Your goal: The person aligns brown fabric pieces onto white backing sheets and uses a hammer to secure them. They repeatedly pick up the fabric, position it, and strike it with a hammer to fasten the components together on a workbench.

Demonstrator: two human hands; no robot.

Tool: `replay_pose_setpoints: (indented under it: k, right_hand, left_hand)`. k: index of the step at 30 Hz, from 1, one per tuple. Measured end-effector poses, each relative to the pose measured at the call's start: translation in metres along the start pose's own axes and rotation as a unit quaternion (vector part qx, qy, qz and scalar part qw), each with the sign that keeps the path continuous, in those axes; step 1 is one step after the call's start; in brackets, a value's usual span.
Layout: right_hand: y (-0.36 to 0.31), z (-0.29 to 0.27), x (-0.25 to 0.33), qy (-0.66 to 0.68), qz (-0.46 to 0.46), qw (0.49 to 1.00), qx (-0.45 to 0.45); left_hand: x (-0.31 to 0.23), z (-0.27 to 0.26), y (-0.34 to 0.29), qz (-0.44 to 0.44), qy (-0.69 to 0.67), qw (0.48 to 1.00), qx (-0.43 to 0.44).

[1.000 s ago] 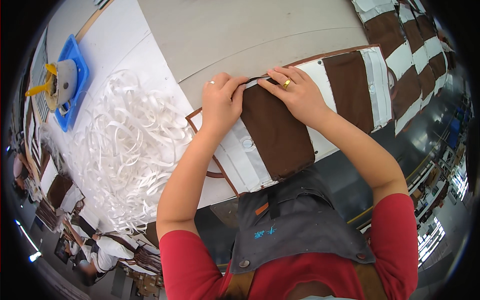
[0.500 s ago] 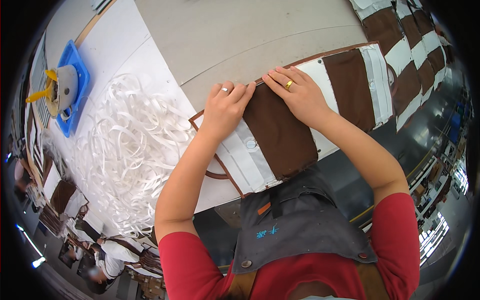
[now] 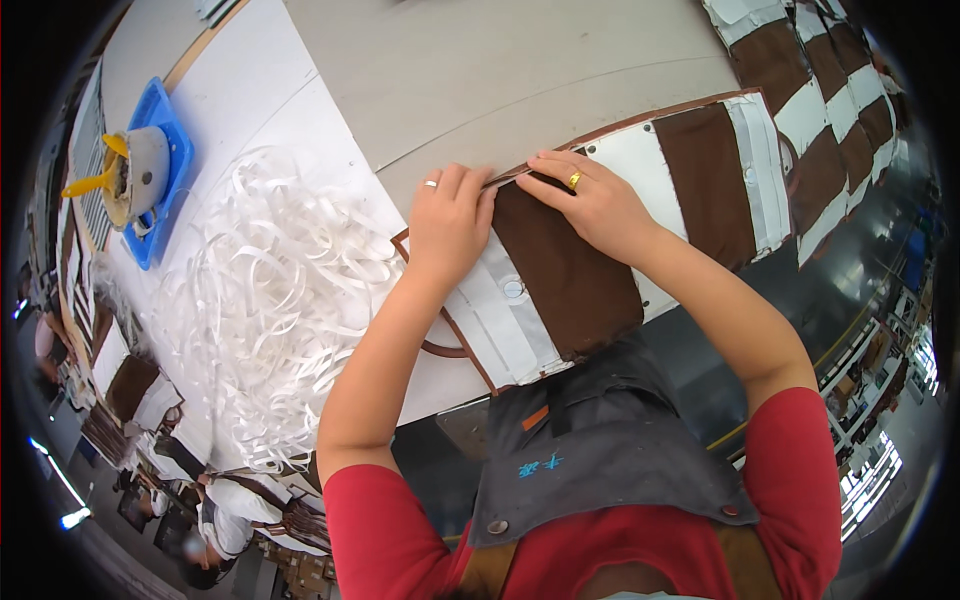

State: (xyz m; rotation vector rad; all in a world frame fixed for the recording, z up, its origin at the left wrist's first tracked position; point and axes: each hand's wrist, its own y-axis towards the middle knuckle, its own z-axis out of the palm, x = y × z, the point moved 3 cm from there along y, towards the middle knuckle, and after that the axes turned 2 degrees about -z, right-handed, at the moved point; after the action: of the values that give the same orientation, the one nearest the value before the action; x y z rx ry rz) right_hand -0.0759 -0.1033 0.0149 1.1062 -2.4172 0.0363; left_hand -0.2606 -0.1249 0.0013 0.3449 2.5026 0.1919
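The bench (image 3: 300, 90) runs out of view at the top and left. Its near edge is partly hidden under the brown-and-white panel (image 3: 570, 270), which overhangs toward the person's apron (image 3: 600, 440). A grey sheet (image 3: 520, 80) fills the far side, bare beyond the hands. A heap of white strips (image 3: 260, 300) crowds the left part. The left hand (image 3: 450, 225) lies flat, fingers together, pressing the panel's far edge. The right hand (image 3: 590, 200) pinches that same edge, its fingertips partly hidden.
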Motion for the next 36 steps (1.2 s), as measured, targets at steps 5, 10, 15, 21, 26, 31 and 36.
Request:
replay_pose_setpoints:
  k: [5, 10, 15, 21, 26, 31, 36]
  right_hand:
    - [0.003, 0.003, 0.008, -0.064, -0.015, 0.998, 0.012]
    - [0.007, 0.006, 0.015, -0.117, -0.023, 0.993, -0.003]
    - [0.006, 0.006, 0.017, -0.137, -0.019, 0.99, 0.021]
    - [0.007, 0.007, 0.012, -0.09, 0.024, 0.995, 0.023]
    - [0.009, 0.006, 0.019, -0.168, -0.017, 0.985, 0.034]
    - [0.013, -0.003, 0.008, -0.106, -0.002, 0.994, 0.009]
    - [0.005, -0.001, 0.005, -0.175, -0.066, 0.982, 0.035]
  left_hand:
    - [0.007, 0.002, -0.004, -0.083, -0.098, 0.991, -0.028]
    - [0.005, 0.0, -0.004, -0.099, -0.105, 0.989, -0.03]
    - [0.005, -0.005, -0.01, 0.071, 0.015, 0.997, -0.021]
    - [0.0, -0.006, -0.012, 0.167, 0.116, 0.979, -0.005]
    - [-0.003, -0.005, -0.009, 0.178, 0.124, 0.976, 0.006]
    - [-0.01, -0.006, -0.012, 0.176, 0.176, 0.969, 0.01]
    - [-0.012, -0.004, -0.012, 0.162, 0.169, 0.972, 0.021]
